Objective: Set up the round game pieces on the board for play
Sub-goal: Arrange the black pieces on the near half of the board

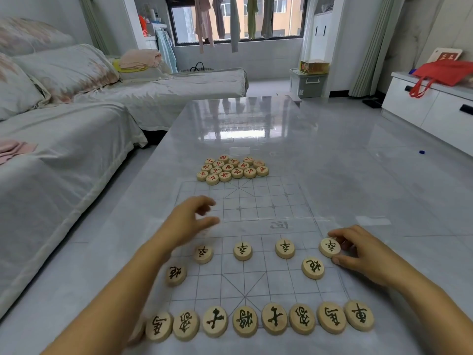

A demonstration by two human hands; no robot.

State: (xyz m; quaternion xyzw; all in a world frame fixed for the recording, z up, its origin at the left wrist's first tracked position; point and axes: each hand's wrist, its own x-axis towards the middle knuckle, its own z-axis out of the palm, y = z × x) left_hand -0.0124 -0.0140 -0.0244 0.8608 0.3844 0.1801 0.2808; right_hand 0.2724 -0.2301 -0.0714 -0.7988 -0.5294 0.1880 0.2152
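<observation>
The right hand (363, 252) pinches a flat-lying, face-up piece (329, 247); the left hand (189, 219) hovers loosely open, empty.

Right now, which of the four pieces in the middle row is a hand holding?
The rightmost piece: the right hand pinches it; no fingers surround the other three.

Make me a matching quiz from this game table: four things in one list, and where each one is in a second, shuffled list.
1 red pieces
2 right hand
3 left hand
4 red bag

A on the white cabinet
B pinching a black piece at the board right edge
C over the board's left side
D bunched at the board's far edge

Pairs: 1-D, 2-B, 3-C, 4-A
</observation>
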